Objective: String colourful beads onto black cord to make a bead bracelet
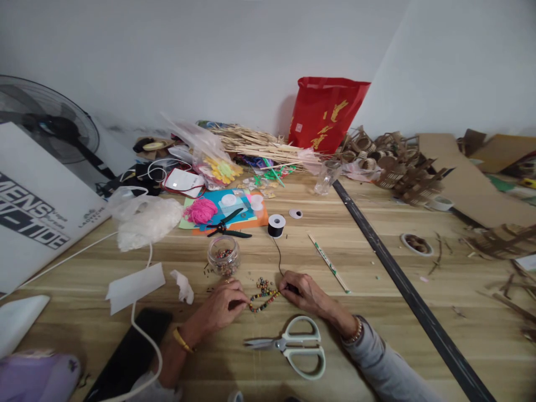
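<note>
Here, a looped strand of small round multicoloured beads [260,309] lies on the pale wood-grained tabletop [355,357], between the two hands. The left hand [226,304] pinches the strand's left end between thumb and fingertips; the right hand [300,290] is closed at the opposite end, its exact grip hard to make out. Just beyond the strand sits a little heap of loose round beads [263,286]. A thin black cord [280,258] runs from the right hand to a white-rimmed spool [276,221]. Behind the left hand stands a clear round jar [224,255] holding more beads; nearer the person lie cream-handled metal scissors [281,344].
</note>
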Motion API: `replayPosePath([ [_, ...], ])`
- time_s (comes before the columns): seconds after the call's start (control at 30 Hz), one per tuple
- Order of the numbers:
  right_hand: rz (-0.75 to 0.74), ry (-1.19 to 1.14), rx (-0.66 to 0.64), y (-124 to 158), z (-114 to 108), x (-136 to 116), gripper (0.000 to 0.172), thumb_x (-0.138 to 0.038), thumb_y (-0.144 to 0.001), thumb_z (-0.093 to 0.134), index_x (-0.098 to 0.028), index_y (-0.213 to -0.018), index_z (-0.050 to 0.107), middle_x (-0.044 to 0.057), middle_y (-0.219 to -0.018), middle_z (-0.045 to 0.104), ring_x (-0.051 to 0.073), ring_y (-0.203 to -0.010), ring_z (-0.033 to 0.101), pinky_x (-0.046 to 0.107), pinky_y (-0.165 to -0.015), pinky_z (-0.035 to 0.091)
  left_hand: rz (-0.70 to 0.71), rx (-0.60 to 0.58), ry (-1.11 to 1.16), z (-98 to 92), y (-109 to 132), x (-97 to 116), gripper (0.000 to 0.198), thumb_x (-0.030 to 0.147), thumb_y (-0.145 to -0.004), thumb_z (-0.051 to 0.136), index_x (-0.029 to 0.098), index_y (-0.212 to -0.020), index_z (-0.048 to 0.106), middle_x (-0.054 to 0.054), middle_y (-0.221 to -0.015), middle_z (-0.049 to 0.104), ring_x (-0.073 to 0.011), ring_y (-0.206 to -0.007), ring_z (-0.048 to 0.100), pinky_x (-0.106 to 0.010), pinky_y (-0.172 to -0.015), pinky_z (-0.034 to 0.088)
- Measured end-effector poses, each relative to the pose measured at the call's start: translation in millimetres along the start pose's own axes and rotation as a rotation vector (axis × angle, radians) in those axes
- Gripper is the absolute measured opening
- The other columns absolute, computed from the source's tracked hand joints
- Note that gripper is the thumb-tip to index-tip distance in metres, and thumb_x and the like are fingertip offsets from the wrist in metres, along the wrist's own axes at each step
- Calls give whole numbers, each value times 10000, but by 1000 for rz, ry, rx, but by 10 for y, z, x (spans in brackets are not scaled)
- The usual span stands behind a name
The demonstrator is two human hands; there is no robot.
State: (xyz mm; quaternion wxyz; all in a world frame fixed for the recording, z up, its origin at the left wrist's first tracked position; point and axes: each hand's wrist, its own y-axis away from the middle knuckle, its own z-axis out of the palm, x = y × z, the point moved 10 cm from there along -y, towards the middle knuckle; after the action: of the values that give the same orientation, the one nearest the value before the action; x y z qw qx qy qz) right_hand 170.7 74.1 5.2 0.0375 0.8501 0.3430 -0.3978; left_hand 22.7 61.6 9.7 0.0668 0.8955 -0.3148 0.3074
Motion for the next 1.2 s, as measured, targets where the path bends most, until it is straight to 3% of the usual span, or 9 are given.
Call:
replayPosePath([
  [0.37, 4, -5, -5, -2, 3, -3, 97, -166, -888, 500, -172, -823, 572, 14, -758, 575, 120, -645, 510, 209, -604, 376, -16, -40, 19, 47, -9, 37, 160, 75, -774, 643, 190, -806, 750, -35, -765, 656, -171, -763, 586, -266, -713, 450],
  [0.8, 10, 3, 0, 4, -1, 0, 112, -189, -898, 494, -169, -829, 582, 24, -766, 590, 126, -653, 519, 215, -610, 387, 61, -22, -85, 114, -7, 94, 131, 118, -806, 639, 207, -801, 734, -28, -775, 639, -180, -788, 560, -294, -740, 425],
  [1.2, 4, 5, 4, 9, 10, 24, 96, -158, -884, 504, -171, -825, 579, 15, -757, 583, 119, -640, 510, 206, -597, 378, 31, -27, -91, 105, -9, 122, 162, 47, -762, 641, 189, -788, 713, -32, -789, 627, -184, -798, 552, -296, -743, 415],
])
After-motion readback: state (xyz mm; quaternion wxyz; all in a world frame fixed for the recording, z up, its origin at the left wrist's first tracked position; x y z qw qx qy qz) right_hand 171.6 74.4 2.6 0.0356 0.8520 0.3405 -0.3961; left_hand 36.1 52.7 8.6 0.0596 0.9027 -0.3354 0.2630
